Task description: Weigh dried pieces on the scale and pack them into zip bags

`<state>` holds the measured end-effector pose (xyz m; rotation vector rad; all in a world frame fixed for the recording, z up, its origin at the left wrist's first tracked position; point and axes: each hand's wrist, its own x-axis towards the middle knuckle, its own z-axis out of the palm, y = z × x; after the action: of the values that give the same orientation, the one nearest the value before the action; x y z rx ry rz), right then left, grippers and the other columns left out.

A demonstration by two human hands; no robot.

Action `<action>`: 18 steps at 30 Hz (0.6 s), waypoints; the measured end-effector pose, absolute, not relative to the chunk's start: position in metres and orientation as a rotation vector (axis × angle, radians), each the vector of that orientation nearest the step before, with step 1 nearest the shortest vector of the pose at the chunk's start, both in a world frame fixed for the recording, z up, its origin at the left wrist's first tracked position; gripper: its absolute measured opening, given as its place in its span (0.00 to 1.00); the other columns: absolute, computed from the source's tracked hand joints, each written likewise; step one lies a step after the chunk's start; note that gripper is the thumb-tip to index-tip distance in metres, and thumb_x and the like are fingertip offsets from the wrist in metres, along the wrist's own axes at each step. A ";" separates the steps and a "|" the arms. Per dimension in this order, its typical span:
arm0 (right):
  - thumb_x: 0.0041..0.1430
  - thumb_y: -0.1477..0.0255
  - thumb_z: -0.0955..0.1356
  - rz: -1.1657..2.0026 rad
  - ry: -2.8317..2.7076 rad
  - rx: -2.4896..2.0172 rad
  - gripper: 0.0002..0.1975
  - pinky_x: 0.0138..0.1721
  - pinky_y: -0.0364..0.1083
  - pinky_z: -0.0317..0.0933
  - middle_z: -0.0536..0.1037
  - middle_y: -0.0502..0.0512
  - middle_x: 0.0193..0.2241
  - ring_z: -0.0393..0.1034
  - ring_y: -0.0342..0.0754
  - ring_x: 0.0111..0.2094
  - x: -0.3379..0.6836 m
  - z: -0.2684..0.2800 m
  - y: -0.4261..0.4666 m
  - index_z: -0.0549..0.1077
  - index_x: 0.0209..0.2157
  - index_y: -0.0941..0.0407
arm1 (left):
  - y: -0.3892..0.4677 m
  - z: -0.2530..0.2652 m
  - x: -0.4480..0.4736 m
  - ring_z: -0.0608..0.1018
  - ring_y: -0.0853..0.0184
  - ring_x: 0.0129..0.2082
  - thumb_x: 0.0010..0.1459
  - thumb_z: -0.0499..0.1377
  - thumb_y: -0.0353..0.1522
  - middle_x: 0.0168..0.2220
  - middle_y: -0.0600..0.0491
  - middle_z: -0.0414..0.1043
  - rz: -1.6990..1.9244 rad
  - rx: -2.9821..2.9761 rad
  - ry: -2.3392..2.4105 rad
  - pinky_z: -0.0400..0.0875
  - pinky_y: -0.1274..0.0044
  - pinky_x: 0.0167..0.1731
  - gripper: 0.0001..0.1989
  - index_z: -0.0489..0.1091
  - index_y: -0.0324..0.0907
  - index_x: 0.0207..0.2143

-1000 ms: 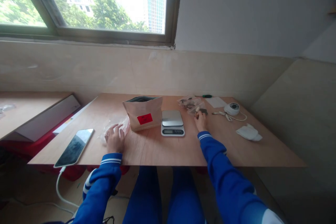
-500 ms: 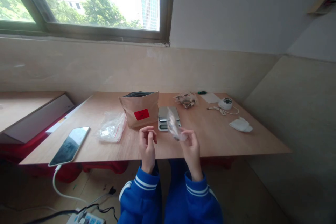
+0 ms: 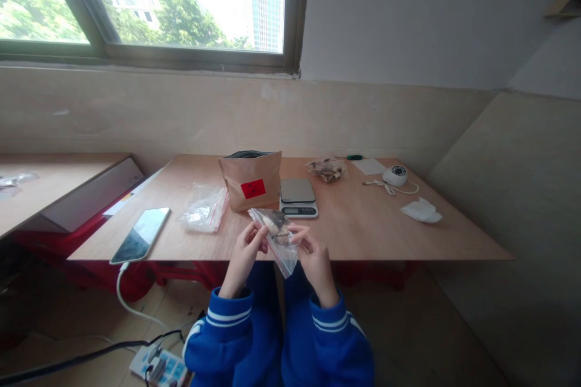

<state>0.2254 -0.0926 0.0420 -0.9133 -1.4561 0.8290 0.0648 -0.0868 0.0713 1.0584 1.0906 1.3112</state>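
Note:
Between my two hands is a small clear zip bag (image 3: 282,242) with dark and pale dried pieces in it, tilted, its red-striped zip edge facing down-left. My left hand (image 3: 247,248) pinches that zip edge. The fingers of my right hand (image 3: 313,254) are closed on the bag's other side. Just beyond the bag sits a kitchen scale (image 3: 298,196) with a bare metal plate. Left of the scale a brown paper pouch (image 3: 253,178) stands upright with its top open and a red label on its front.
Flat clear zip bags (image 3: 203,208) and a phone (image 3: 141,234) on a white cable lie at left. Toward the back right are another filled zip bag (image 3: 327,170), a green-handled tool (image 3: 354,158), white paper (image 3: 369,167), a white dome camera (image 3: 394,175) and a crumpled white tissue (image 3: 421,210).
The zip bag, held only in my right hand before, has come down toward me and turned. My left hand has taken hold of its zip edge. The view has shifted slightly left.

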 end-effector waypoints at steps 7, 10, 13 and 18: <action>0.59 0.76 0.58 1.000 -1.549 -0.913 0.17 0.52 0.50 0.63 0.76 0.55 0.46 0.70 0.51 0.50 0.232 0.059 -0.100 0.77 0.40 0.53 | -0.090 0.058 0.086 0.72 0.72 0.28 0.51 0.62 0.45 0.27 0.57 0.67 1.507 0.917 1.076 0.70 0.79 0.30 0.17 0.63 0.41 0.29; 0.63 0.70 0.59 0.951 -1.531 -0.971 0.15 0.48 0.49 0.65 0.78 0.55 0.42 0.72 0.50 0.45 0.225 0.064 -0.101 0.75 0.43 0.54 | -0.089 0.054 0.089 0.72 0.70 0.29 0.52 0.61 0.44 0.27 0.56 0.67 1.538 1.019 1.120 0.70 0.78 0.32 0.16 0.63 0.41 0.28; 0.60 0.66 0.65 0.811 -1.560 -1.087 0.11 0.46 0.48 0.65 0.78 0.56 0.39 0.73 0.51 0.42 0.211 0.060 -0.097 0.75 0.42 0.54 | -0.087 0.051 0.089 0.71 0.70 0.28 0.53 0.61 0.43 0.26 0.56 0.67 1.585 1.088 1.181 0.68 0.78 0.31 0.15 0.65 0.41 0.29; 0.60 0.66 0.66 0.751 -1.631 -1.077 0.08 0.39 0.47 0.66 0.79 0.54 0.32 0.75 0.50 0.35 0.196 0.050 -0.090 0.76 0.32 0.54 | -0.087 0.051 0.088 0.69 0.70 0.26 0.53 0.61 0.43 0.24 0.57 0.65 1.633 1.110 1.225 0.64 0.78 0.28 0.14 0.65 0.42 0.29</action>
<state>0.1958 -0.0903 0.0496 -1.0768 -1.6309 0.7512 0.0880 -0.0866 0.0514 1.1097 1.2254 1.6333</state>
